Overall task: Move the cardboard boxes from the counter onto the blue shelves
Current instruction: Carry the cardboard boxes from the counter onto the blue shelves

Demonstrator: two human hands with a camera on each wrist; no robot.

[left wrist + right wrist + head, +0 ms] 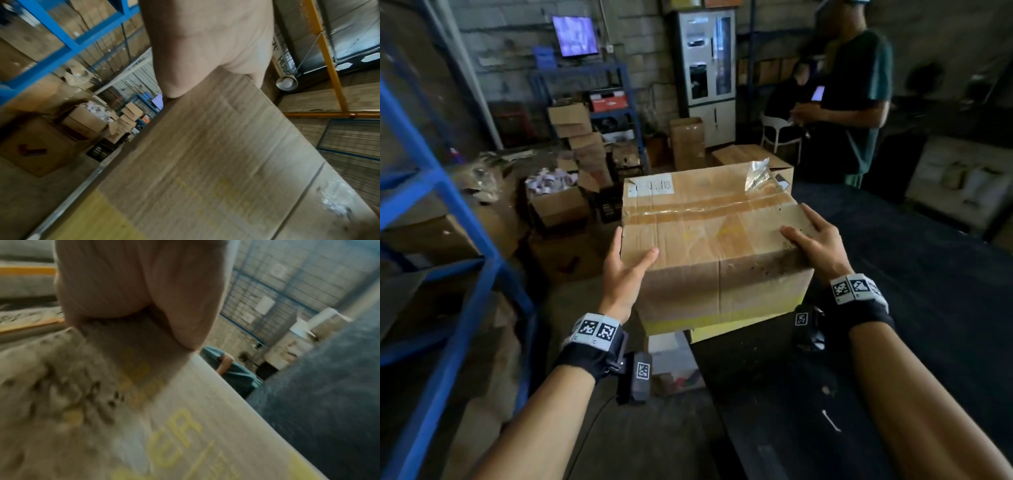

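Observation:
A big taped cardboard box (705,233) sits at the near left corner of the dark counter (893,342); its base has a yellow band. My left hand (626,270) grips its near left corner, thumb on top and fingers down the left side. On the near right corner my right hand (818,243) holds on, fingers over the top edge. In the left wrist view the left hand (205,40) meets the box (216,162) at its edge. The right wrist view shows the right hand (133,280) against the blurred box (144,418). The blue shelves (448,205) stand at my left.
Another cardboard box (756,157) lies beyond the held one at the counter's far end. A person in a green shirt (859,102) stands at the counter's far right. Open boxes (558,205) and clutter cover the floor between shelves and counter.

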